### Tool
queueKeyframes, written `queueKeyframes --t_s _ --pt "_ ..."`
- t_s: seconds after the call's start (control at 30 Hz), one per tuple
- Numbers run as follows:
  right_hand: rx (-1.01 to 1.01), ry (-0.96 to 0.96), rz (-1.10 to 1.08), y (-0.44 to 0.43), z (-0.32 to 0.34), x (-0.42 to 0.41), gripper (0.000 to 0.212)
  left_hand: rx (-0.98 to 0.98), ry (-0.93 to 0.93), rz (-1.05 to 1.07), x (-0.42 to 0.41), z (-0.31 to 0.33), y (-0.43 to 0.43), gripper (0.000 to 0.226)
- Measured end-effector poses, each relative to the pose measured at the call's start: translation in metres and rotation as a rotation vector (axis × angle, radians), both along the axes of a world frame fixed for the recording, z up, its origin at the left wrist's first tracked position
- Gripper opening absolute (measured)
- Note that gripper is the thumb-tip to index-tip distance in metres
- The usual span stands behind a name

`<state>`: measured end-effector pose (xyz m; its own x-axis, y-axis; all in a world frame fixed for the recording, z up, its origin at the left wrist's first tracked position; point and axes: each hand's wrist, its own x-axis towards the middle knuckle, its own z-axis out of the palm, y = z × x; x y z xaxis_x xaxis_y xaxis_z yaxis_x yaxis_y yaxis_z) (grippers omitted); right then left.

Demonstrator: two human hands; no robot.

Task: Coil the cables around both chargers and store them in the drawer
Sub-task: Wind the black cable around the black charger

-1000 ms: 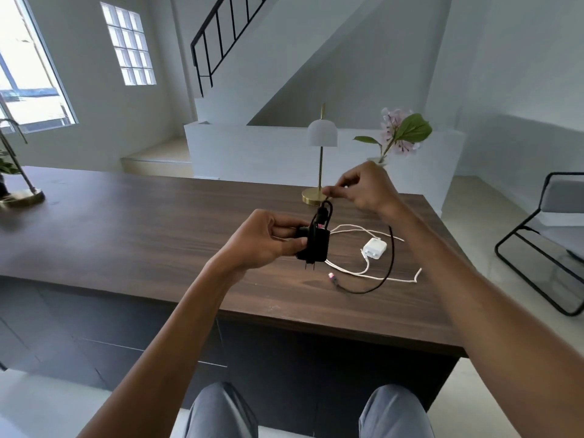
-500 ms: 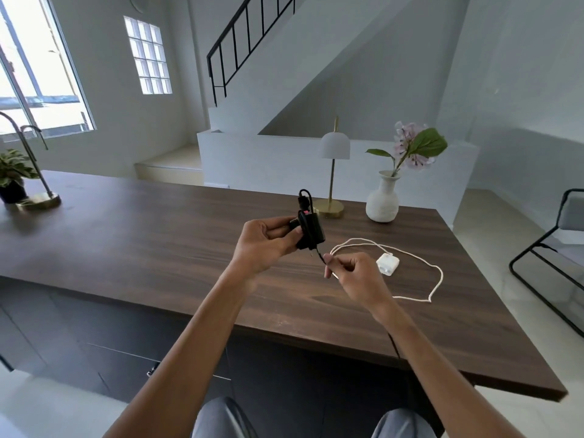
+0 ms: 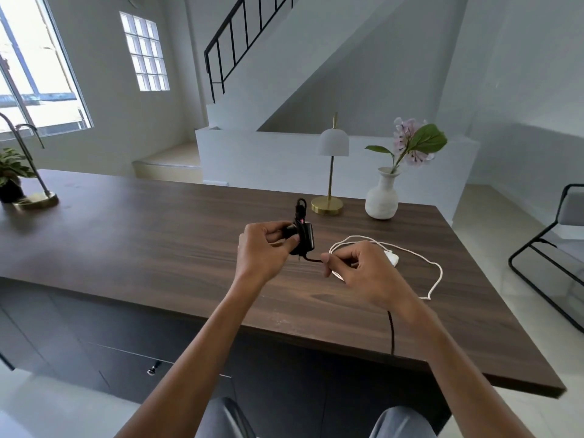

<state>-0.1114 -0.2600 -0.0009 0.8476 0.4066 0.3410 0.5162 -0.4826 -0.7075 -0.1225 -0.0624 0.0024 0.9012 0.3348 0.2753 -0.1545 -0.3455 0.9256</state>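
My left hand [image 3: 264, 248] grips a black charger [image 3: 305, 237] above the dark wooden table [image 3: 142, 235], with black cable turns around its body and a loop sticking up from its top. My right hand [image 3: 357, 268] pinches the black cable [image 3: 311, 259] just to the right of the charger. The loose end of that cable hangs down under my right wrist past the table's front edge. A white charger [image 3: 392, 258] lies on the table behind my right hand, partly hidden, with its white cable [image 3: 437, 273] spread in a loose loop.
A brass-footed lamp [image 3: 330, 172] and a white vase with a flower [image 3: 382, 197] stand at the table's far side. A potted plant [image 3: 11, 177] and a brass stand sit far left. Dark drawer fronts [image 3: 151, 365] lie below the table. A black chair [image 3: 556, 248] stands at right.
My right hand has come down from above the charger to its lower right, carrying the black cable with it. The cable's tail has left the table and now hangs over the front edge.
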Motion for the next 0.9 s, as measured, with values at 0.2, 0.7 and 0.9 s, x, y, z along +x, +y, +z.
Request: queueKeyframes --t_s 0.2,0.7,0.9 --pt "-0.096 -0.11 0.012 -0.009 0.063 0.017 0.027 0.281 -0.025 -0.102 -0.005 -0.001 -0.009 0.037" --pt "0.24 0.056 -0.048 -0.012 0.005 0.071 0.059 -0.202 -0.13 -0.581 -0.007 0.008 0.002 0.037" --pt "0.209 0.157 -0.021 0.002 -0.037 0.023 0.021 -0.484 -0.077 -0.374 0.0 -0.007 0.006 0.032"
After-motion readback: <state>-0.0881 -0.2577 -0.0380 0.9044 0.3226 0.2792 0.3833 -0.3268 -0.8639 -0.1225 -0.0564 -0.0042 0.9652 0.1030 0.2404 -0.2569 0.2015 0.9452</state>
